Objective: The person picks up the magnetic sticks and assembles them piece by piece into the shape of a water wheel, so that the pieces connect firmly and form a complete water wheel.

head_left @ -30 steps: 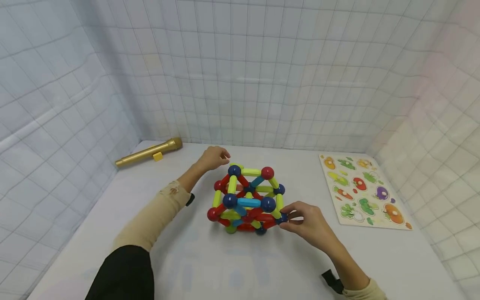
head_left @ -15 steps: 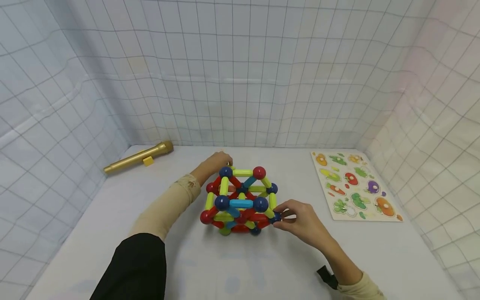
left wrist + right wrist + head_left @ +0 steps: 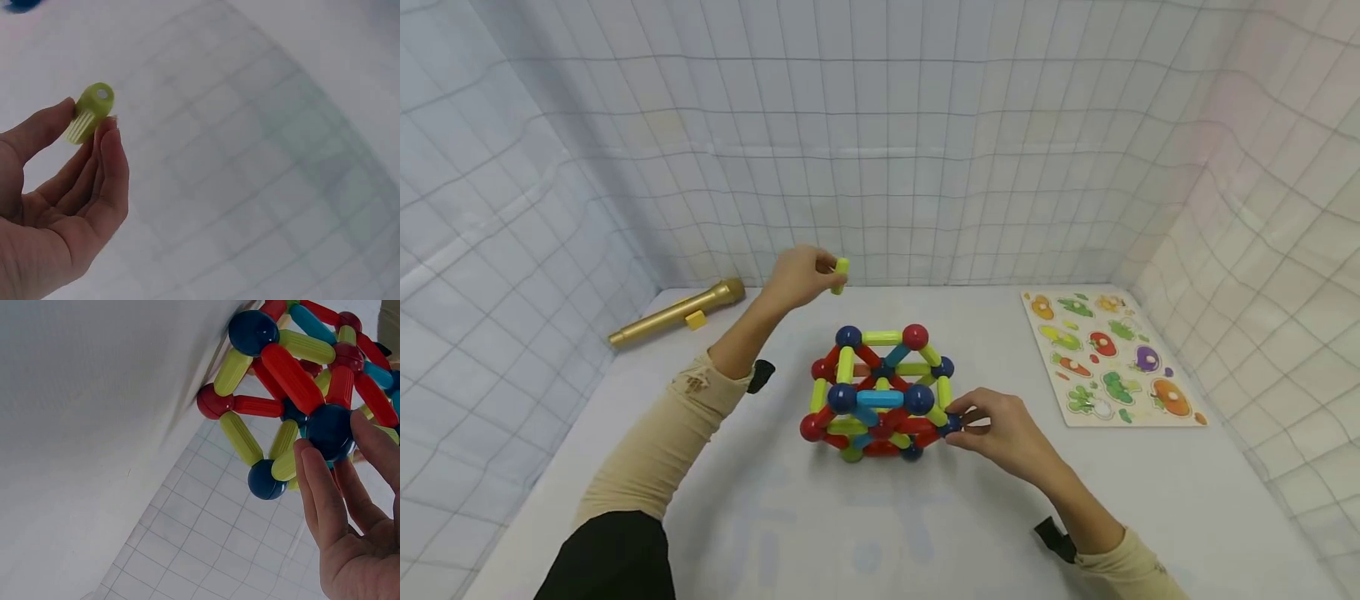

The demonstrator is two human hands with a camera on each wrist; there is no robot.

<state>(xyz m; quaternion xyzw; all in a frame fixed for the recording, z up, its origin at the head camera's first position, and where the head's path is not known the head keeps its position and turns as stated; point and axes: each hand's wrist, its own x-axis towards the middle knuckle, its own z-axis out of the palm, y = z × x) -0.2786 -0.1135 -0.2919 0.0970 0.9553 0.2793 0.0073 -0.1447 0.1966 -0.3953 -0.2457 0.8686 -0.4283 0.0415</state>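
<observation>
A structure of magnetic rods and balls (image 3: 881, 398) in red, blue, yellow-green and light blue stands on the white table. My right hand (image 3: 1003, 433) pinches a dark blue ball (image 3: 330, 432) at its right corner between thumb and fingers. Behind and to the left of the structure, my left hand (image 3: 801, 277) is raised, apart from it. Between its thumb and fingertips it holds a short yellow-green magnetic rod (image 3: 90, 112), whose end with a small silvery dot shows in the left wrist view.
A gold microphone (image 3: 677, 313) lies at the back left, with a small yellow block (image 3: 696, 320) beside it. At the right lies a vegetable puzzle board (image 3: 1112, 358). White grid-patterned cloth walls (image 3: 887, 167) enclose the table at the back and sides.
My left hand reached the back of the structure, took hold of the yellow-green rod and lifted it up and back, away from the structure. My right hand keeps its pinch on the blue ball.
</observation>
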